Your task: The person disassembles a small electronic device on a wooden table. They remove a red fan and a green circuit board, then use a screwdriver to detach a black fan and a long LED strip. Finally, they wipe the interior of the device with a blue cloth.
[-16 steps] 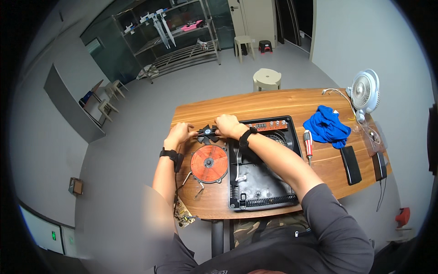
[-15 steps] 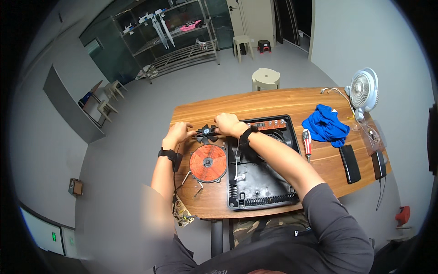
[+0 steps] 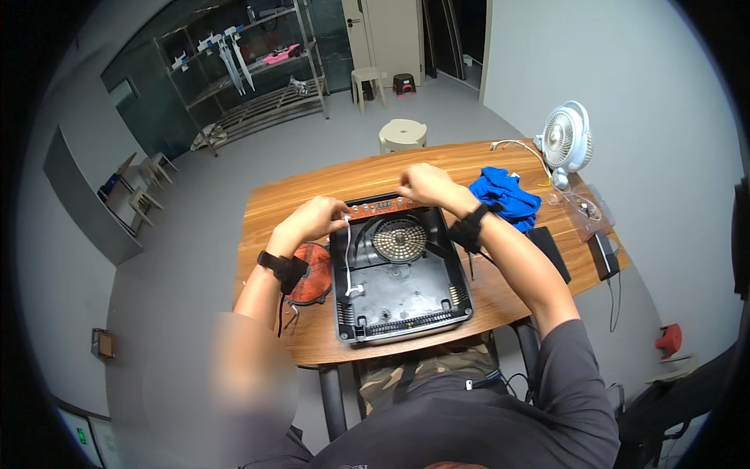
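1. Induction-cooker base (image 3: 406, 291), black plastic, lies on the wooden counter (image 3: 275, 195) directly before the person, hollow side up, presumably so that both hands can reach inside.
2. Its long axis runs from the person toward the far side of the counter, the far end leaning slightly left. The end with the red control board (image 3: 381, 207) points away; that strip lies crosswise.
3. Left hand (image 3: 316, 219): fingers curl at the board's left end, by the white cable (image 3: 348, 254); whether they pinch anything, I cannot tell.
4. Right hand (image 3: 428, 185): fingers bend down near the board's right part; their grip is hidden. Reaching both ends probably helps steady a long, thin piece.
5. Red coil (image 3: 314, 275) lies just left of the base, likely there to leave the hollow accessible.
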`<state>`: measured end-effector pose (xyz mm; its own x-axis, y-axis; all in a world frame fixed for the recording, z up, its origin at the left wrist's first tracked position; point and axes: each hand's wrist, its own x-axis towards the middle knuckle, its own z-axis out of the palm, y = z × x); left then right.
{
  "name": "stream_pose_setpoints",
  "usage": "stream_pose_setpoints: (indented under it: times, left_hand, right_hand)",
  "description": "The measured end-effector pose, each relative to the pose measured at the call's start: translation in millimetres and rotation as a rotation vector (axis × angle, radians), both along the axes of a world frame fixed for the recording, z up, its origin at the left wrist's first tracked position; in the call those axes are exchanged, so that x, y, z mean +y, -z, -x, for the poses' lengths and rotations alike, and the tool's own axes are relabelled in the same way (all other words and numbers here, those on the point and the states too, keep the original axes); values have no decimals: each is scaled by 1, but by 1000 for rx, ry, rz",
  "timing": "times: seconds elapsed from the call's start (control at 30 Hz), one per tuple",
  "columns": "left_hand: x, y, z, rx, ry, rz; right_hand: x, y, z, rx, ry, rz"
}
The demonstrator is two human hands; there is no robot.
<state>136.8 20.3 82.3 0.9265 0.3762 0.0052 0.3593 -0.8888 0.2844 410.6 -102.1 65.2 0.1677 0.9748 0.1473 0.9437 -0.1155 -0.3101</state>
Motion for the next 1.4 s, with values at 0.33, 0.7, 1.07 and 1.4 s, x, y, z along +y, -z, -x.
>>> stream_pose_setpoints:
  times: [0.33,0.7,1.07,1.4]
  left_hand:
    - [-7,28,-72,-64,41,-124]
    - [-6,40,-126,32,59,-117]
    - [3,51,-148,41,-10,-84]
    - [0,49,-158,84,-100,-78]
  right_hand:
    - [-123,75,-80,20,291,135]
    - [-112,82,-80,216,277,212]
    - [-110,63,-101,360,153,-42]
    - [-75,-52,-49,491,-83,-500]
